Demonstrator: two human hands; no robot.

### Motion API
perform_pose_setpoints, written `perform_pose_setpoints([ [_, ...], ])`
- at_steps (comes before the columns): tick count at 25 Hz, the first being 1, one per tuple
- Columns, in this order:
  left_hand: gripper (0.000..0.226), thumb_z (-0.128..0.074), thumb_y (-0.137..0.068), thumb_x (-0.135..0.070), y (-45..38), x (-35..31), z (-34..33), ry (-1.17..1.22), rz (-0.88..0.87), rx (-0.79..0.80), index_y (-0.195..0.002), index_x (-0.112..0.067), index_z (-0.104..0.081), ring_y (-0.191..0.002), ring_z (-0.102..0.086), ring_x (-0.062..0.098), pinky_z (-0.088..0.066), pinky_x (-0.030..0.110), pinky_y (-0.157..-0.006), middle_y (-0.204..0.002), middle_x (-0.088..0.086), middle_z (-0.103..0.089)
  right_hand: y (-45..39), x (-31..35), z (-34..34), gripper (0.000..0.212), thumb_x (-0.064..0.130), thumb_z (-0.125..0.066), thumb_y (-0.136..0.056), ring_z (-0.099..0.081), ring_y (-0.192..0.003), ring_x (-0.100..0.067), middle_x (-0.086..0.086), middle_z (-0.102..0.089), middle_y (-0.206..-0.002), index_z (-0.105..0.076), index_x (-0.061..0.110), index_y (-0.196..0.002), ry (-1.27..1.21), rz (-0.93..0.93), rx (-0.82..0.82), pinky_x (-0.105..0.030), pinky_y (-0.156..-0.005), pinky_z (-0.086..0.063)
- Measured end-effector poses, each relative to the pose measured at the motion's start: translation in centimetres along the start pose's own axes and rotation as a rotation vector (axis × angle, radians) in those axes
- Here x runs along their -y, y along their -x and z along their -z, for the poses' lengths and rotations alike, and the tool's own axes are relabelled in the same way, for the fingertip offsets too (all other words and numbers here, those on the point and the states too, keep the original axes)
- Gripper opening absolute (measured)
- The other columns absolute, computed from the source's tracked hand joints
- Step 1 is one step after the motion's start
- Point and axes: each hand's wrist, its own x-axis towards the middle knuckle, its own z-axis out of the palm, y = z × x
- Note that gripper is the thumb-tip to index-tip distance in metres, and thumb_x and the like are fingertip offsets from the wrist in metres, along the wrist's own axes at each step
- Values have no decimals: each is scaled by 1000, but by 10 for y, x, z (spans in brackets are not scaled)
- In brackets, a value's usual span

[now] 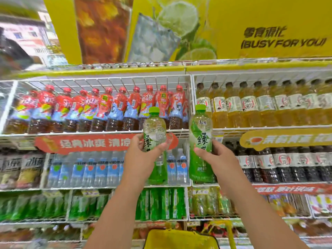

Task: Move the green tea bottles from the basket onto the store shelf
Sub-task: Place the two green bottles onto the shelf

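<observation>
Left hand (143, 150): a green tea bottle (156, 141) is gripped upright at its middle.
Right hand (215, 155): a second green tea bottle (200, 141) is gripped upright.
Basket (179, 238): yellow, seen below the arms; contents cannot be told.
Store shelf (115, 220): green bottles are already racked low down.
Progress: both held bottles are not yet shelved.

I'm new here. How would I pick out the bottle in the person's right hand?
Start at the yellow banner reading BUSY FOR YOU, then drop to the shelf divider between the red-capped and amber rows. In front, the right hand grips the right green tea bottle. Unlike the left green tea bottle, its big character faces you fully.
</observation>
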Motion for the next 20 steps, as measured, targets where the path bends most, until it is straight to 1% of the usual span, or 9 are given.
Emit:
perform_pose_setpoints([
  [2, 57, -83, -81, -40, 2, -4, -1, 27, 2, -24, -124, -35, -46, -100, -55, -5, -42, 17, -80, -114, -21, -57, -7, 2, 1, 38, 30, -82, -89, -77, -101, -20, 9, -80, -111, -72, 32, -125, 4, 16, 54, -52, -92, -62],
  [3, 55, -83, -82, -39, 4, -4, -2, 24, 11, -40, -121, -37, -44, -97, -54, -7, -41, 14, -78, -107, -25, -54, -11, 3, 2, 37, 30, -82, -89, -77, -100, -20, 8, -80, -110, -72, 32, -124, 20, 18, 78, -51, -91, -62],
  [4, 56, -82, -83, -38, 7, -5, -1, 19, 17, -69, -122, -37, -42, -102, -52, -4, -40, 16, -83, -103, -27, -50, -14, 5, 3, 36, 31, -82, -89, -77, -101, -20, 9, -80, -111, -73, 32, -123, 37, 22, 103, -50, -90, -62],
  [7, 70, -84, -80, -43, 16, -6, 3, 13, 38, -165, -138, -35, -44, -121, -47, 5, -40, 28, -95, -120, -17, -49, -27, 7, -2, 34, 31, -82, -88, -75, -105, -20, 9, -78, -115, -73, 32, -122, 52, 44, 188, -48, -89, -62],
  [10, 84, -84, -78, -49, 26, -4, 18, -4, 81, -288, -148, -32, -40, -130, -48, 9, -46, 34, -101, -142, -10, -51, -34, 8, -20, 36, 27, -82, -88, -77, -99, -14, 10, -80, -111, -73, 31, -123, 29, 43, 307, -42, -84, -63],
  [12, 89, -83, -79, -49, 34, -4, 34, -41, 110, -359, -152, -32, -37, -139, -43, 12, -45, 37, -104, -153, -4, -45, -36, 9, -38, 39, 24, -83, -87, -77, -96, -13, 9, -80, -112, -72, 30, -125, 19, 44, 376, -40, -84, -62],
  [15, 92, -83, -77, -51, 44, -3, 65, -52, 139, -472, -154, -33, -36, -145, -39, 15, -44, 45, -110, -159, 2, -40, -37, 7, -73, 40, 24, -85, -85, -78, -95, -14, 9, -79, -110, -73, 31, -122, 21, 46, 460, -44, -86, -63],
  [17, 93, -83, -78, -50, 51, 0, 88, -55, 149, -526, -155, -32, -34, -146, -37, 15, -42, 43, -110, -161, 3, -38, -33, 6, -100, 38, 22, -86, -84, -78, -94, -15, 9, -81, -104, -74, 31, -118, 14, 38, 500, -44, -86, -62],
  [20, 97, -83, -78, -49, 64, 10, 128, -62, 163, -608, -157, -28, -31, -148, -36, 18, -39, 40, -108, -162, 6, -37, -20, 5, -147, 35, 18, -85, -83, -78, -90, -15, 8, -82, -99, -75, 29, -114, -19, 36, 584, -35, -73, -63],
])
